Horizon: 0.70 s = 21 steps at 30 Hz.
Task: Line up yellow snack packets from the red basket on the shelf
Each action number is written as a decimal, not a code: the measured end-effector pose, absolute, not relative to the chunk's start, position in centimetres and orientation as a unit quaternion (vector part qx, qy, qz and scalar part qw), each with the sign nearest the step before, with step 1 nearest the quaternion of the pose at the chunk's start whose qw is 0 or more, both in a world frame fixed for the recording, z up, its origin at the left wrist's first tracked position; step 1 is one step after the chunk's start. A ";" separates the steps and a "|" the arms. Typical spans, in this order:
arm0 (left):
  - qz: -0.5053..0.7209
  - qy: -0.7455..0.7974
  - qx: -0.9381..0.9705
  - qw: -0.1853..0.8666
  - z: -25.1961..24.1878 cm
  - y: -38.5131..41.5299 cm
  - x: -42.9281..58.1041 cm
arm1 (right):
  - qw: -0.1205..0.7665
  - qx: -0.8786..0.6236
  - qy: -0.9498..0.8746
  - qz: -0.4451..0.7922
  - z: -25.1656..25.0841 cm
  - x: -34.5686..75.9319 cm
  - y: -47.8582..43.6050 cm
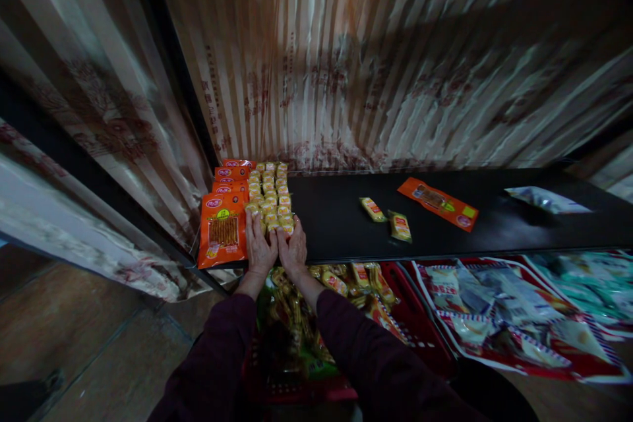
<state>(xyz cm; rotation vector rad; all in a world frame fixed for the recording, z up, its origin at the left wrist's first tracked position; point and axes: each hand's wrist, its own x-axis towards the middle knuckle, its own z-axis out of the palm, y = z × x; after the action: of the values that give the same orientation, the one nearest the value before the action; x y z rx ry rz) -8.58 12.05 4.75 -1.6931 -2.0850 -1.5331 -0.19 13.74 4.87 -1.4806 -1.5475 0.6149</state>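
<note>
My left hand (260, 246) and my right hand (293, 245) rest side by side against the front of several rows of small yellow wrapped packs (270, 194). The fingers of both hands are stretched forward over the nearest packs, with the thumbs close together. These rows stand at the left end of a black shelf (341, 237). Directly left of them is a line of orange snack packets (223, 227), one behind another, the front one showing its whole face. Neither hand grips a pack.
Two loose yellow packs (400, 226), an orange packet (438, 203) and a silvery packet (548, 200) lie farther right on the shelf. Below are a red basket (415, 306) of yellow packs and another container (524, 316) of white packets. A dark post (173, 56) rises at the left.
</note>
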 end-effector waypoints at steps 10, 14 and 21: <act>-0.496 -0.665 -0.556 0.051 4.2 12.6 -8.7 | 0.430 -0.604 -0.613 0.271 4.8 -0.5 14.3; -0.500 -0.666 -0.550 0.060 4.1 12.6 -8.6 | 0.437 -0.598 -0.617 0.266 4.6 -0.5 14.7; -0.489 -0.680 -0.542 0.073 4.0 12.6 -8.5 | 0.434 -0.586 -0.632 0.263 5.1 -0.5 15.3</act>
<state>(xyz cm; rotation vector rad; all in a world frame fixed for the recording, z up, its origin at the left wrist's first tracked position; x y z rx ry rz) -8.50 12.64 3.98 -1.6267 -2.0404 -1.4688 -0.52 15.28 5.14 -1.4584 -1.5745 0.6541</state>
